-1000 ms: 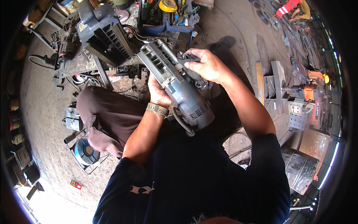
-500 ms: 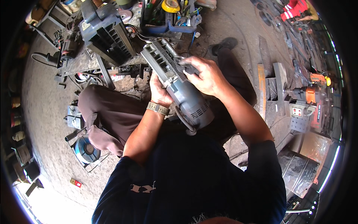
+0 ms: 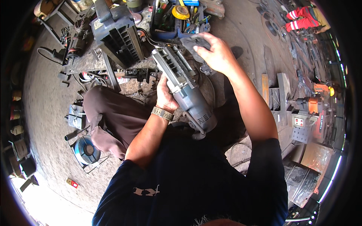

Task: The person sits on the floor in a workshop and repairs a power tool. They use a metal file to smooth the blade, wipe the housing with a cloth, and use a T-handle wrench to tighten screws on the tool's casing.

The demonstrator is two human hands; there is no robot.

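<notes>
My left hand (image 3: 166,96) is closed around the side of a blue-grey drill motor (image 3: 191,101), gripping it near the middle. The motor lies tilted above my lap, its slotted vent end and a looped cord toward me. Its far half carries a metal slide with a toothed rack (image 3: 175,62). Beyond the rack and to its right, my right hand (image 3: 218,54) pinches a dark grey rag (image 3: 193,43). That cloth is held up in the air, apart from the motor.
A blue-grey machine housing (image 3: 110,32) stands on a low bench at the upper left. Behind the motor sits an open toolbox (image 3: 164,34) with a yellow tape measure (image 3: 181,12). A wire spool (image 3: 87,150) is at left, an orange machine (image 3: 313,104) at right. Someone in red trousers (image 3: 301,20) is far right.
My right hand has lifted the rag off the toothed slide and moved it away, up and slightly right. My left hand still holds the motor, which has shifted a little to the right.
</notes>
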